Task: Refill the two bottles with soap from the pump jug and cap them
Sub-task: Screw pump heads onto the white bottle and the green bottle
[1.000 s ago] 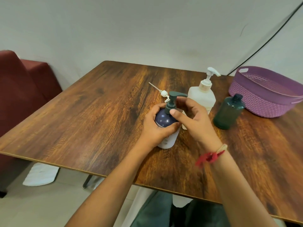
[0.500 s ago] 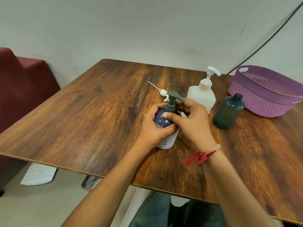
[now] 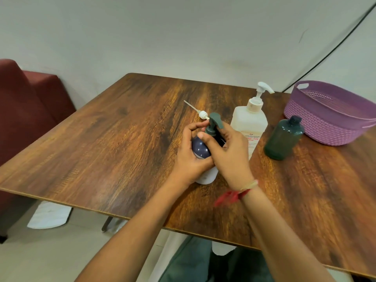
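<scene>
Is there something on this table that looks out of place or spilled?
A loose white pump head lies flat on the table beyond the dark blue bottle, its tube bare, fitted to no bottle. No spill shows.

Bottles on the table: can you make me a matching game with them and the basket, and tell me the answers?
Things:
1. blue bottle
2. grey-green pump
3. green bottle
4. purple basket

Where or how:
A. far right on the table
B. gripped by the left hand
C. pinched by the right hand
D. upright, dark cap on, untouched

Pairs: 1-B, 2-C, 3-D, 4-A
</scene>
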